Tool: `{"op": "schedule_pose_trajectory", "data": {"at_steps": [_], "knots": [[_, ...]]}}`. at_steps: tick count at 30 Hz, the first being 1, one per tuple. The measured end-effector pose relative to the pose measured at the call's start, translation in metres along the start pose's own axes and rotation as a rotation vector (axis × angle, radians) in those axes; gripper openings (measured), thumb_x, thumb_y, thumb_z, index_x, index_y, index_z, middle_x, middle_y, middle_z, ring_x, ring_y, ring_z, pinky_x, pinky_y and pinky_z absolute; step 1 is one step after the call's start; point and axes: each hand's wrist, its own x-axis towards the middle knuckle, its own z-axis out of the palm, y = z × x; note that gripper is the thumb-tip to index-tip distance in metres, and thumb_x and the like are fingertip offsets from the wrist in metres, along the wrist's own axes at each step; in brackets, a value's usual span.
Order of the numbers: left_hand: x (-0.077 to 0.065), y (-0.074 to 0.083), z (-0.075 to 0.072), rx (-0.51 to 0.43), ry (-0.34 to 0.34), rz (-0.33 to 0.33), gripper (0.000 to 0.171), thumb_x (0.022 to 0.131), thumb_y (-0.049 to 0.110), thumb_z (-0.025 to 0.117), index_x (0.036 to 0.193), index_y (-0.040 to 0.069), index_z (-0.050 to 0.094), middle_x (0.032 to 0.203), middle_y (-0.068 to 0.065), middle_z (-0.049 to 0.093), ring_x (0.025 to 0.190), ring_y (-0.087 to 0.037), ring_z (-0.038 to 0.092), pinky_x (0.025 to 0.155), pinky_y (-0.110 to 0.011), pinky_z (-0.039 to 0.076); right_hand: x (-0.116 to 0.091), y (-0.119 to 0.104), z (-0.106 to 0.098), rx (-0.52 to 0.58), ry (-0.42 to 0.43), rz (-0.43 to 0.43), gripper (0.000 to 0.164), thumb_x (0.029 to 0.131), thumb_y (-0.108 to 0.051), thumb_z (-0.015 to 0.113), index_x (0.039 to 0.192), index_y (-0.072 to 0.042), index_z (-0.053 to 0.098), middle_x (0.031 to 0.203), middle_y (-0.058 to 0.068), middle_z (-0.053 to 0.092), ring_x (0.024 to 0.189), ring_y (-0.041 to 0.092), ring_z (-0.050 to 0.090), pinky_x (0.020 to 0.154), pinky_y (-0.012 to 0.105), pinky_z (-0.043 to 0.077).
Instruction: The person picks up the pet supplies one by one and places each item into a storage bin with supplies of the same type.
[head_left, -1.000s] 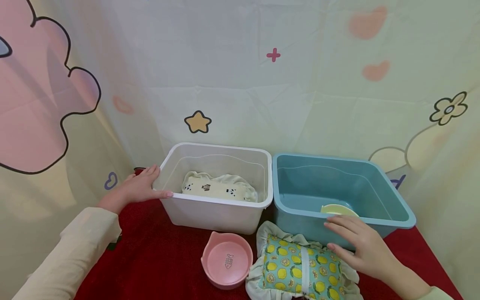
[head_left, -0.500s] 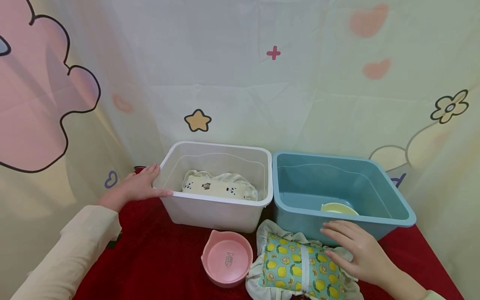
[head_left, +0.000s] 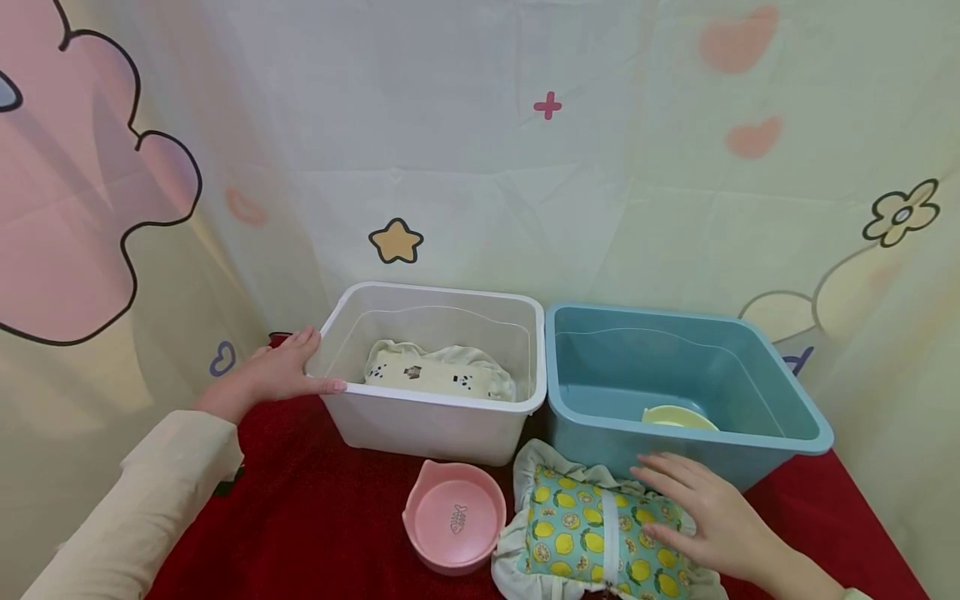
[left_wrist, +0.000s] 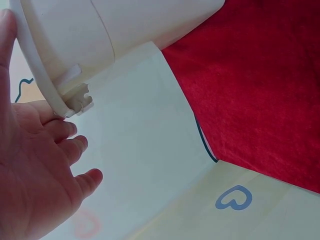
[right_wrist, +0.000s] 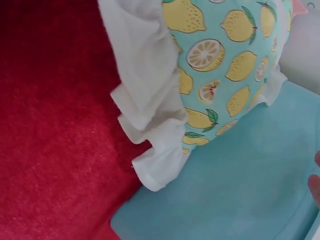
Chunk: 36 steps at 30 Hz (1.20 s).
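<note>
My left hand [head_left: 281,371] rests at the left front corner of a white plastic bin [head_left: 435,427], thumb along the front rim and fingers along the left side. In the left wrist view the same hand [left_wrist: 37,167] touches the rim with relaxed fingers. A small cream pillow [head_left: 431,377] with animal prints lies inside that bin. My right hand [head_left: 712,517], fingers extended, hovers over the right part of a frilled lemon-print pillow [head_left: 566,533]; contact cannot be made out. Only its fingertips [right_wrist: 314,187] show in the right wrist view.
A blue bin [head_left: 600,442] stands right of the white one, with a pale yellow dish [head_left: 678,417] inside. The pink bowl [head_left: 453,517] with a fishbone print sits left of the lemon pillow. Red cloth [head_left: 322,517] covers the table; a printed curtain [head_left: 480,208] hangs behind.
My right hand has moved left and slightly down, from near the blue bin's front rim to over the lemon pillow. My left hand keeps its place on the white bin.
</note>
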Motion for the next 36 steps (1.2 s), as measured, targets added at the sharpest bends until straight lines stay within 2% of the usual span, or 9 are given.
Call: {"op": "schedule_pose_trajectory", "data": {"at_steps": [5,10,17,24,31,36], "knots": [[0.0,0.0,0.0,-0.006,-0.002,-0.004,0.106,0.074,0.066,0.05,0.138,-0.009,0.011,0.143,-0.03,0.007,0.131,-0.046,0.008,0.097,-0.067,0.011,-0.004,0.0,0.006,0.004,-0.085,0.058,0.063,0.063,-0.045,0.074,0.118,-0.021,0.056,0.119,0.0,0.057,0.105,0.016,0.05,0.074,0.042,0.051],[-0.001,0.001,-0.001,-0.012,-0.009,-0.005,0.106,0.074,0.066,0.05,0.138,-0.009,0.01,0.143,-0.03,0.007,0.131,-0.046,0.008,0.097,-0.067,0.012,-0.007,0.001,0.01,0.011,-0.132,0.085,0.063,0.065,-0.047,0.072,0.119,-0.019,0.055,0.121,0.002,0.055,0.106,0.017,0.05,0.076,0.044,0.051],[0.001,-0.001,0.0,-0.018,-0.009,-0.007,0.107,0.073,0.066,0.05,0.138,-0.008,0.009,0.144,-0.029,0.006,0.131,-0.046,0.008,0.096,-0.068,0.01,-0.009,0.003,0.015,0.011,-0.181,0.11,0.065,0.067,-0.052,0.068,0.12,-0.016,0.054,0.122,0.002,0.054,0.107,0.017,0.05,0.078,0.044,0.05],[0.003,-0.003,0.002,-0.017,-0.007,-0.008,0.107,0.073,0.067,0.05,0.139,-0.007,0.01,0.144,-0.029,0.007,0.131,-0.045,0.008,0.096,-0.068,0.011,-0.011,0.006,0.02,0.057,-0.247,0.16,0.069,0.069,-0.058,0.062,0.123,-0.015,0.052,0.124,0.004,0.053,0.109,0.02,0.049,0.081,0.047,0.048],[0.002,-0.003,0.001,-0.014,-0.01,-0.006,0.107,0.073,0.067,0.05,0.138,-0.007,0.01,0.144,-0.029,0.007,0.131,-0.046,0.008,0.096,-0.068,0.012,-0.015,0.008,0.025,0.055,-0.267,0.168,0.072,0.068,-0.06,0.061,0.123,-0.015,0.051,0.124,0.003,0.052,0.108,0.018,0.048,0.081,0.047,0.047],[0.001,-0.002,0.001,-0.014,-0.012,-0.005,0.106,0.073,0.066,0.05,0.138,-0.008,0.01,0.144,-0.029,0.007,0.131,-0.046,0.008,0.096,-0.068,0.011,-0.017,0.01,0.029,0.092,-0.298,0.194,0.073,0.068,-0.059,0.061,0.124,-0.014,0.049,0.125,0.005,0.051,0.109,0.02,0.047,0.082,0.049,0.046]]}}
